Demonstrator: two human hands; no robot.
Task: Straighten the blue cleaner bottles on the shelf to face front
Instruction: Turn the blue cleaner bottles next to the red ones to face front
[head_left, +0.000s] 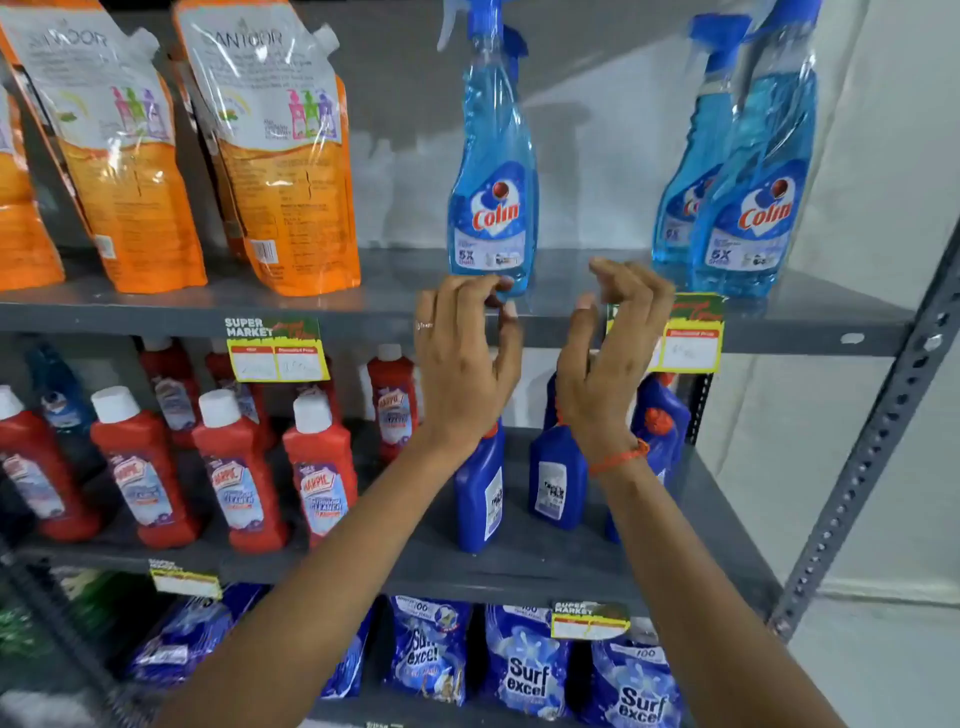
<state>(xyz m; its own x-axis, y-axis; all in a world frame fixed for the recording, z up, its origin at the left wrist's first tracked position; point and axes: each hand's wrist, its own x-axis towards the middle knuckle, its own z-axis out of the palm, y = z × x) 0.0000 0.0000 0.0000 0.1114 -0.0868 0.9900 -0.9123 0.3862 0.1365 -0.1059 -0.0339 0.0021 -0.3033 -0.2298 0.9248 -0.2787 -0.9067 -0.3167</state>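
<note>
A blue Colin spray cleaner bottle (493, 208) stands upright near the front edge of the top grey shelf (156, 317), its label facing me. My left hand (467, 358) reaches up and pinches the bottle's base between thumb and fingertips. To the right of that bottle my right hand (608, 364) hovers with curled, spread fingers that hold nothing and stay clear of it. At the shelf's right end stand two more Colin bottles, a front one (753, 208) with its label towards me and one behind it (685, 197), partly hidden.
Orange Santoor refill pouches (280, 156) lean at the top shelf's left. The middle shelf holds red Harpic bottles (234, 467) and dark blue bottles (556, 478) under my wrists. Surf excel packs (524, 670) lie below. A perforated metal upright (883, 415) frames the right side.
</note>
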